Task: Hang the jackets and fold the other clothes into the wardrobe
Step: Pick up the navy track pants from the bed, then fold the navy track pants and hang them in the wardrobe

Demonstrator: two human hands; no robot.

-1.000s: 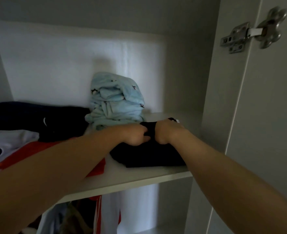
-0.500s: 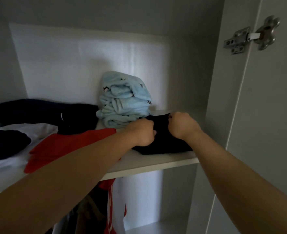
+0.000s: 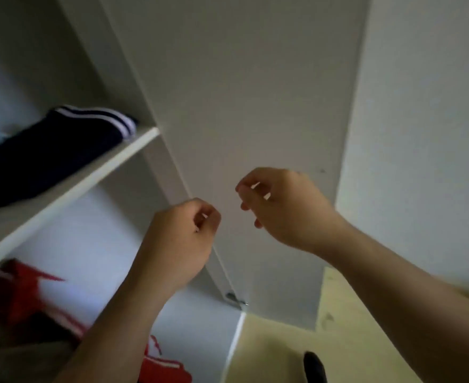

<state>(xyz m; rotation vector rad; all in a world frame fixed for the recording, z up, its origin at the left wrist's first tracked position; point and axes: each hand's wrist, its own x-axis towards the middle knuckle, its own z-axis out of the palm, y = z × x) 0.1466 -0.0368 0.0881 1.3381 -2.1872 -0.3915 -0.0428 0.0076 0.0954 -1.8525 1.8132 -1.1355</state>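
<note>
A folded dark navy garment [image 3: 48, 156] with white stripes lies on the white wardrobe shelf [image 3: 70, 186] at the left. My left hand [image 3: 183, 239] and my right hand [image 3: 280, 205] hang in the air in front of the open wardrobe door [image 3: 255, 106], away from the shelf. Both hands hold nothing; their fingers are loosely curled with gaps between them. Red clothing [image 3: 20, 288] hangs in the compartment below the shelf.
The wardrobe's white side panel [image 3: 134, 87] and a lower door hinge [image 3: 234, 298] are near my left hand. A white wall [image 3: 421, 134] stands at the right. Pale wooden floor [image 3: 296, 352] lies below, with a dark object [image 3: 314, 367] at the bottom edge.
Both hands let go of the dark folded garment and pulled back out of the shelf. My view swung right and down, toward the door and floor.
</note>
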